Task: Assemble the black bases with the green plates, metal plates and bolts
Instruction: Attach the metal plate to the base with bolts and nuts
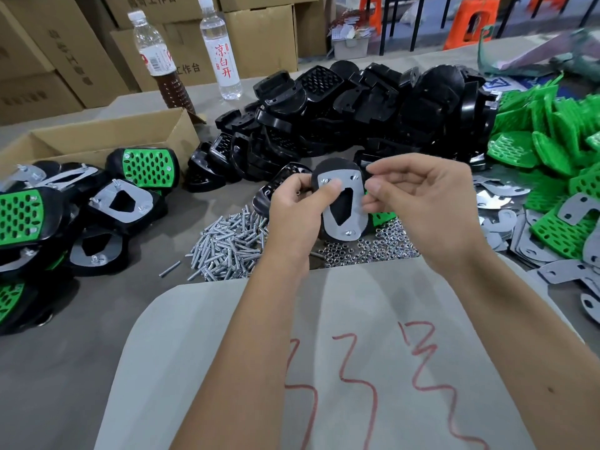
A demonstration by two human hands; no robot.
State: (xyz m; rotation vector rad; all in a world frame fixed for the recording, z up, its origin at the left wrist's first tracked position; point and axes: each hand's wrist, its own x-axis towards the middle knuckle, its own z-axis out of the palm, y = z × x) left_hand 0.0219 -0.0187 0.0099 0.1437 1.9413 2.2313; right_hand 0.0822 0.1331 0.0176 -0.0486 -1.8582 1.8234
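Black plastic fills the middle of the head view: a black base [331, 164] is held up above the table [97, 319], its underside facing the camera with a grey metal plate [352, 206] laid on it. The left hand [295, 209] grasps the base from the left, thumb pressed on the plate near a bolt end at its upper left corner. The right hand [422, 196] is at the base's right edge, thumb and forefinger pinched together by the plate's upper right corner; what they pinch is too small to tell.

Below the hands lie a pile of bolts [227, 245] and, just beside it, a pile of nuts [367, 248]. Behind sits a heap of black bases [373, 102]. On the right are loose green plates [558, 138] and metal plates [535, 241]. On the left lie finished assemblies [143, 167] in front of a cardboard box [97, 138]. Two bottles [220, 50] stand at the back.
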